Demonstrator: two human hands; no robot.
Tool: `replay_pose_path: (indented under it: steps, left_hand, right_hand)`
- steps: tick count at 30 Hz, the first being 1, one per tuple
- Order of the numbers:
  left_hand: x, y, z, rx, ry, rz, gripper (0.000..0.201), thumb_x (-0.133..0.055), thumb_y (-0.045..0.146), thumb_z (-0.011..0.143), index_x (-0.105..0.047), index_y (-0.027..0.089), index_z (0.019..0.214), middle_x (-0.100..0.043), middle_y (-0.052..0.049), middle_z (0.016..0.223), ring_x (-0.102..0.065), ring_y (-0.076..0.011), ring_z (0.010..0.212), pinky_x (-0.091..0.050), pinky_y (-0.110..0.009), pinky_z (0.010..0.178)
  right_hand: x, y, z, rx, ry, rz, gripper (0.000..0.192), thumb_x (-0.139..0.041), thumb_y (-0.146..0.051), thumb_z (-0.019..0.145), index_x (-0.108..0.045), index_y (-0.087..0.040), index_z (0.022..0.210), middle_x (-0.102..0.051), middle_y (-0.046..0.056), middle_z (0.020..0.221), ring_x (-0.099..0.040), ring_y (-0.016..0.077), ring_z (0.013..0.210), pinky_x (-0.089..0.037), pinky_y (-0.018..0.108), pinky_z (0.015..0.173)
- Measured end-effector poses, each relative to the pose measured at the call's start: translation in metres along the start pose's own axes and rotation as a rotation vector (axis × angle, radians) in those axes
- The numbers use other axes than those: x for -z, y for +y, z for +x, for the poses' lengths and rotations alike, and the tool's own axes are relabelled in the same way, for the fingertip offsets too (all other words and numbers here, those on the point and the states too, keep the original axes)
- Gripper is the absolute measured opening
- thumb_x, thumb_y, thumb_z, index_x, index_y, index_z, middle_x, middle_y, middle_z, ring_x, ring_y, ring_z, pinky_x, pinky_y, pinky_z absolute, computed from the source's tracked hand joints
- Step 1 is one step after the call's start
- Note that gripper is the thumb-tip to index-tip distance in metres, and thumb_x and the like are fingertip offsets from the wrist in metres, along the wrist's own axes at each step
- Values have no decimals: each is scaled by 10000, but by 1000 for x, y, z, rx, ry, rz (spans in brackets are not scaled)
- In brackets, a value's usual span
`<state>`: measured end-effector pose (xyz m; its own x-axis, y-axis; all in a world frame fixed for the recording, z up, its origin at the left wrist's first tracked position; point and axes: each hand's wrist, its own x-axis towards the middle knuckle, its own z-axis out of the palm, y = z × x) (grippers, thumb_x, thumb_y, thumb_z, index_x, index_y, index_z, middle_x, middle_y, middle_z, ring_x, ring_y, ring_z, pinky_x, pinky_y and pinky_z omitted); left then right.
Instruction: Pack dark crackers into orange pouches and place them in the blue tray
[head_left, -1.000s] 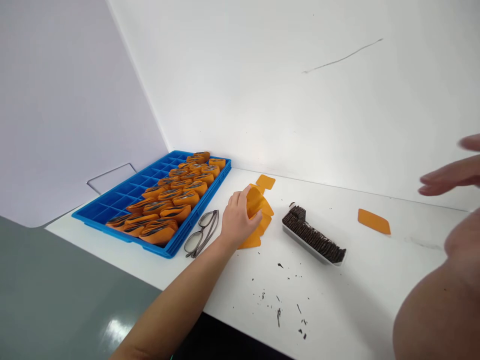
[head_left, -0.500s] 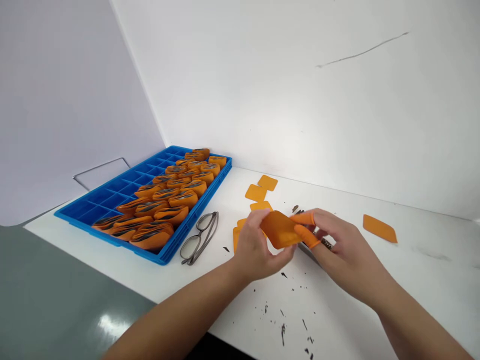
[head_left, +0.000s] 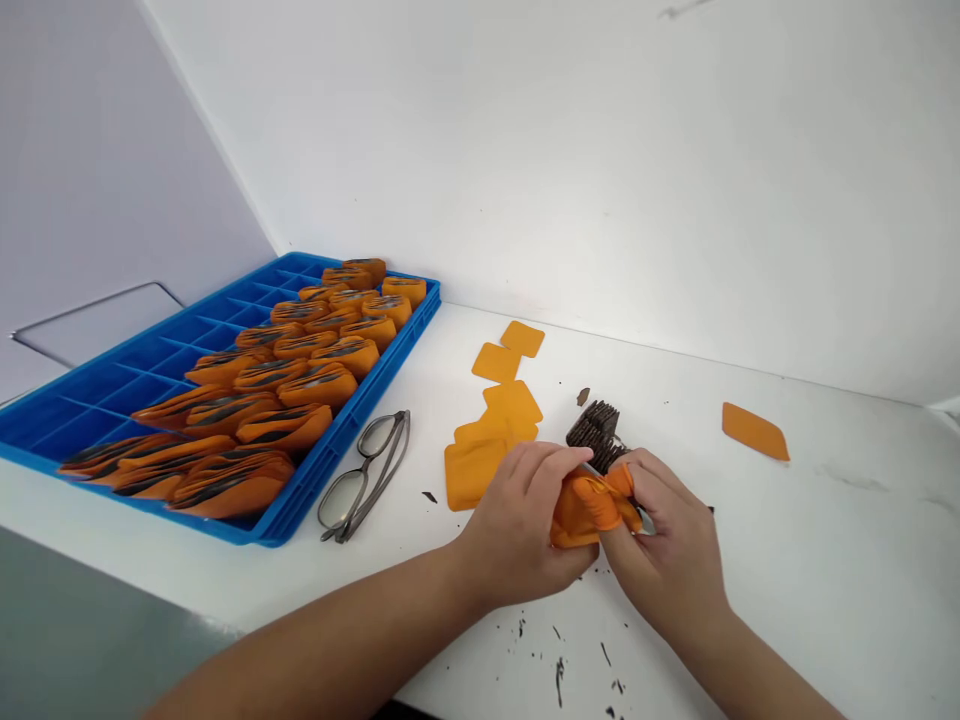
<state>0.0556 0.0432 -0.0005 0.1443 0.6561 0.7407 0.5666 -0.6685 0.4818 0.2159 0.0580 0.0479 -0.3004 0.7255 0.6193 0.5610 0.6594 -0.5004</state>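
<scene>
My left hand (head_left: pixel 517 525) is wrapped round a small orange pouch (head_left: pixel 570 527) above the white table. The thumb and forefinger of my right hand (head_left: pixel 671 520) wear orange finger cots (head_left: pixel 598 502) and pinch the same pouch at its upper right edge. Fingers cover much of the pouch, so what is inside cannot be made out. Just behind the hands lies a stack of thin dark brown pieces (head_left: pixel 595 428), partly hidden by them. To the left, several flat orange pouches (head_left: pixel 472 472) overlap on the table.
A blue divided tray (head_left: pixel 279 525) at left holds rows of filled orange pouches (head_left: pixel 281 375). Eyeglasses (head_left: pixel 365 480) lie beside it. One orange pouch (head_left: pixel 754 430) lies apart at right. Dark crumbs (head_left: pixel 559 680) are scattered in front. A white wall (head_left: pixel 570 150) rises behind.
My hands have come closer together on the pouch, which is tilted and more covered now. The view has shifted, and the dark stack shows more fully behind my hands.
</scene>
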Motion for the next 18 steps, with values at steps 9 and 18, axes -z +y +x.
replay_pose_path:
  steps: [9,18]
  left_hand:
    - [8,-5,3,136,9,-6,472,-750,303,838,-496,199,1221,-702,-81,1039,-687,-232,906,-587,-401,812]
    - [4,-3,3,131,-7,-79,436,-684,207,808,-507,223,1206,-683,-55,1036,-662,-212,933,-540,-388,826]
  right_hand:
    - [0,-7,-5,-48,-34,82,245,-706,-372,978,-594,-206,836,-565,3,772,-489,116,627,-445,246,521]
    - [-8,-15,-11,-120,8,98,353,-639,-157,918,-402,-207,660,-400,-43,618,-360,92,568,-301,234,487]
